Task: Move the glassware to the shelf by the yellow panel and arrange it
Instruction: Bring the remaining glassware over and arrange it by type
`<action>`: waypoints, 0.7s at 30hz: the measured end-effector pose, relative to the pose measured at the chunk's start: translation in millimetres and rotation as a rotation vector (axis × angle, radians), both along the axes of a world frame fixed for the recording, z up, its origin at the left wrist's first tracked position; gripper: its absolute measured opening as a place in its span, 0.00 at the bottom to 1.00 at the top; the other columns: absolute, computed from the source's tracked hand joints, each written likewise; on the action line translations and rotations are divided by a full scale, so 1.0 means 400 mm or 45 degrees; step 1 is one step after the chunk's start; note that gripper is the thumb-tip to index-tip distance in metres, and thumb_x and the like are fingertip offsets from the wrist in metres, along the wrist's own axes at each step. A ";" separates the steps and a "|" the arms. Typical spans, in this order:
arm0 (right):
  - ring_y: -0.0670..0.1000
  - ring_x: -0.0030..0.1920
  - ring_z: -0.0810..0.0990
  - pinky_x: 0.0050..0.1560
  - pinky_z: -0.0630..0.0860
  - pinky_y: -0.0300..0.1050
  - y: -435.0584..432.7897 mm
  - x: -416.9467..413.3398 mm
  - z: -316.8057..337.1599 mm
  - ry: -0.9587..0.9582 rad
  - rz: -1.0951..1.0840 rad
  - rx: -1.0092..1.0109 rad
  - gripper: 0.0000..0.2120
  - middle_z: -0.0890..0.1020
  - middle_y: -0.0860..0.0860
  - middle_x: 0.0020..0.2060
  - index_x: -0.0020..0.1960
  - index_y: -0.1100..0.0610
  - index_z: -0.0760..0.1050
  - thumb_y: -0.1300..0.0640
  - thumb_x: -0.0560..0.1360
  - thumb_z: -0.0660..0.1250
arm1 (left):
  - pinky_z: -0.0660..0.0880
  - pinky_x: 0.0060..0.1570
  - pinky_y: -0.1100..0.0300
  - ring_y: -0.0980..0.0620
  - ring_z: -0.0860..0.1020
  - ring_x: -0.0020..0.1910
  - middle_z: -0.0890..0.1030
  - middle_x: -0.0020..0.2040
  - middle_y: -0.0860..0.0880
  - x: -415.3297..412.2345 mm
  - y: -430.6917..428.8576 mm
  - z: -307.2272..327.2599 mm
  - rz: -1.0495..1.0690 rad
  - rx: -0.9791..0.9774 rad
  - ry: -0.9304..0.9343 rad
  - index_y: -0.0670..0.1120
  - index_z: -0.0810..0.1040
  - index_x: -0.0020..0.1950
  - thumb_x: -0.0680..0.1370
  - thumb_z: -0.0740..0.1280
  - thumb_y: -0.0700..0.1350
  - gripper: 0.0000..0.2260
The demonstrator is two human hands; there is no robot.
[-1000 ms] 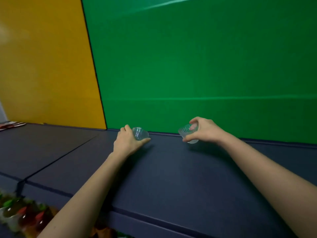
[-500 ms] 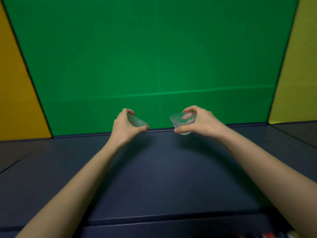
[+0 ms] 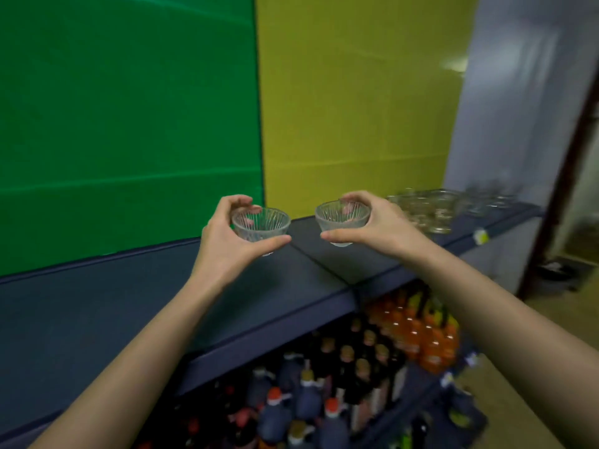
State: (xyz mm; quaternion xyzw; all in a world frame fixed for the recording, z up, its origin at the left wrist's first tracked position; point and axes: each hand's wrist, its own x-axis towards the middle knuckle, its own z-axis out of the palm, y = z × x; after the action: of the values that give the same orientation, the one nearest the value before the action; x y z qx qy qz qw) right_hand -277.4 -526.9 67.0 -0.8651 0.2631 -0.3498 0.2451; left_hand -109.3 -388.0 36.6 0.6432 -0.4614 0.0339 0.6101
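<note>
My left hand (image 3: 227,244) grips a small ribbed glass bowl (image 3: 261,225) upright above the dark blue shelf (image 3: 291,286). My right hand (image 3: 385,226) holds a second ribbed glass bowl (image 3: 342,218) the same way, a little to the right. Both bowls hang in the air, clear of the shelf top. Behind them stands the yellow panel (image 3: 356,108). A cluster of several glass pieces (image 3: 431,210) sits on the shelf further right, in front of the yellow panel's right end.
A green panel (image 3: 129,124) backs the left part of the shelf. Below the shelf stand rows of dark bottles (image 3: 324,384) and orange bottles (image 3: 421,332). A pale wall (image 3: 518,92) and a doorway lie at the right.
The view has swung right, from the green panel to the yellow panel and the glass cluster. Both hands still carry their bowls, now held higher and closer together.
</note>
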 end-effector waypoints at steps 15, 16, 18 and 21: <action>0.52 0.63 0.71 0.61 0.69 0.46 -0.460 -0.577 -0.080 -0.067 -0.410 0.154 0.40 0.73 0.52 0.64 0.67 0.55 0.66 0.48 0.59 0.78 | 0.70 0.52 0.63 0.53 0.77 0.51 0.78 0.53 0.52 -0.498 -0.551 -0.051 -0.375 0.080 -0.103 0.48 0.69 0.57 0.56 0.80 0.47 0.33; 0.52 0.63 0.71 0.61 0.69 0.46 -0.491 -0.595 -0.085 -0.074 -0.424 0.166 0.41 0.73 0.52 0.65 0.67 0.55 0.66 0.48 0.59 0.78 | 0.71 0.53 0.61 0.53 0.77 0.51 0.78 0.54 0.51 -0.519 -0.587 -0.053 -0.385 0.090 -0.112 0.47 0.69 0.57 0.57 0.80 0.47 0.33; 0.52 0.63 0.71 0.58 0.68 0.44 -0.555 -0.625 -0.093 -0.078 -0.456 0.170 0.41 0.73 0.52 0.65 0.67 0.55 0.65 0.48 0.59 0.78 | 0.71 0.54 0.60 0.52 0.76 0.51 0.77 0.55 0.50 -0.555 -0.660 -0.060 -0.403 0.099 -0.127 0.47 0.69 0.57 0.57 0.80 0.46 0.33; 0.51 0.62 0.72 0.54 0.68 0.41 -0.661 -0.654 -0.100 -0.088 -0.492 0.166 0.40 0.73 0.52 0.64 0.67 0.55 0.65 0.49 0.60 0.78 | 0.71 0.51 0.62 0.52 0.76 0.49 0.76 0.54 0.51 -0.597 -0.775 -0.074 -0.410 0.107 -0.162 0.48 0.69 0.57 0.58 0.80 0.45 0.31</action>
State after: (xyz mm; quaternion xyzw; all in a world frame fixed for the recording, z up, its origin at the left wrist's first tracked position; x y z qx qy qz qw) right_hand -539.0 -791.3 26.8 -0.7684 0.4377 -0.4018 0.2379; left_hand -348.1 -698.2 6.8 0.5826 -0.5970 -0.0429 0.5499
